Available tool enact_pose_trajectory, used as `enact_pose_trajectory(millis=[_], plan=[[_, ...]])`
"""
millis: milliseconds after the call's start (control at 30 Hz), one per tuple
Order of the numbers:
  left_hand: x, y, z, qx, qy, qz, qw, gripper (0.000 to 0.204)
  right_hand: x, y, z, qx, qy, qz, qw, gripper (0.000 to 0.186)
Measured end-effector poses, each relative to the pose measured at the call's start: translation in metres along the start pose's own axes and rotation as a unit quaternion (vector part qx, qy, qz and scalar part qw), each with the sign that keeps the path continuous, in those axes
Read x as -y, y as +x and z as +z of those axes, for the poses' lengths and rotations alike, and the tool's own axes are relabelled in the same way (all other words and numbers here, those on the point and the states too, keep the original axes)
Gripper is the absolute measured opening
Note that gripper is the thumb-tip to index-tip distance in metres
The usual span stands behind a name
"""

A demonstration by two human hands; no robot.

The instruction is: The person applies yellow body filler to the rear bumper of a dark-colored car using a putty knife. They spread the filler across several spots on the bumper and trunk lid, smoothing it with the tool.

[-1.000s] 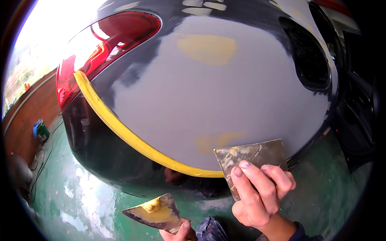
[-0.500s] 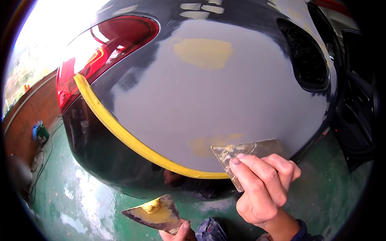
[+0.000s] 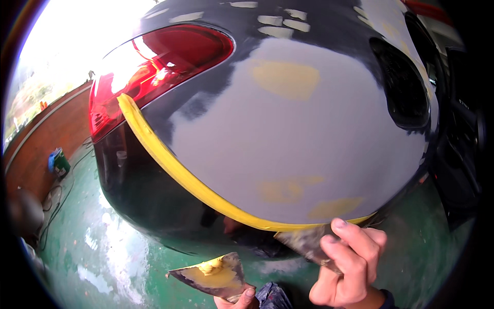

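At the bottom, my left hand [image 3: 239,299] grips a flat putty spreader [image 3: 226,282] with a lump of yellow putty [image 3: 211,266] on its face. My right hand [image 3: 354,265] pinches a second, smeared spreader [image 3: 303,244], which sits just below the lower edge of the car's rear panel [image 3: 247,139]. That panel is matte grey, with thin yellow patches at its top [image 3: 287,80], lower middle [image 3: 280,189] and bottom edge [image 3: 337,207]. Yellow masking tape [image 3: 190,188] follows the seam above the glossy black bumper [image 3: 149,188].
A red tail light [image 3: 190,51] borders the panel at upper left. The dark fuel-filler recess [image 3: 404,87] lies at upper right, near an open car door [image 3: 460,149]. A green container [image 3: 60,164] and cables stand on the green floor [image 3: 118,247] by a brown wall [image 3: 41,139].
My right hand has drawn its spreader down off the panel, exposing a yellow patch at the bottom edge. The whole view has shifted, so the car appears farther right. Both spreaders remain held.
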State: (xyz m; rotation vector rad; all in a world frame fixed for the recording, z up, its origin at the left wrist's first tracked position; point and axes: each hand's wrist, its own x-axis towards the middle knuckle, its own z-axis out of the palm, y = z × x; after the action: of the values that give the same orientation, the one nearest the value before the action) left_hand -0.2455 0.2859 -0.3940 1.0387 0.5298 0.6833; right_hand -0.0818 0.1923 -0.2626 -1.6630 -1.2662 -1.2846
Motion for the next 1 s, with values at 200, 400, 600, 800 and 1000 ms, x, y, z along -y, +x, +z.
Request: enact_pose_trajectory(millis=[200,400,600,800,1000], plan=[[-0.01,-0.002,0.007,-0.013,-0.015,0.007,1.0,0.022,0.009,0.074,0.019,0.151,0.061,0.002,0.987,0.01],[-0.006,-0.013,0.002,-0.039,-0.016,0.008,0.999,0.023,0.01,0.059,0.033,0.266,0.228,-0.094,0.932,0.014],[-0.009,-0.013,-0.005,-0.022,-0.028,0.027,0.999,0.025,0.014,0.036,0.002,0.118,0.284,0.048,0.95,0.014],[-0.025,-0.012,-0.003,-0.015,-0.03,0.008,0.999,0.023,0.019,0.033,-0.002,0.017,0.035,-0.097,0.995,0.015],[-0.035,-0.02,-0.007,-0.013,-0.049,0.008,0.999,0.022,0.031,0.078,0.054,-0.076,-0.146,-0.199,0.966,0.021]])
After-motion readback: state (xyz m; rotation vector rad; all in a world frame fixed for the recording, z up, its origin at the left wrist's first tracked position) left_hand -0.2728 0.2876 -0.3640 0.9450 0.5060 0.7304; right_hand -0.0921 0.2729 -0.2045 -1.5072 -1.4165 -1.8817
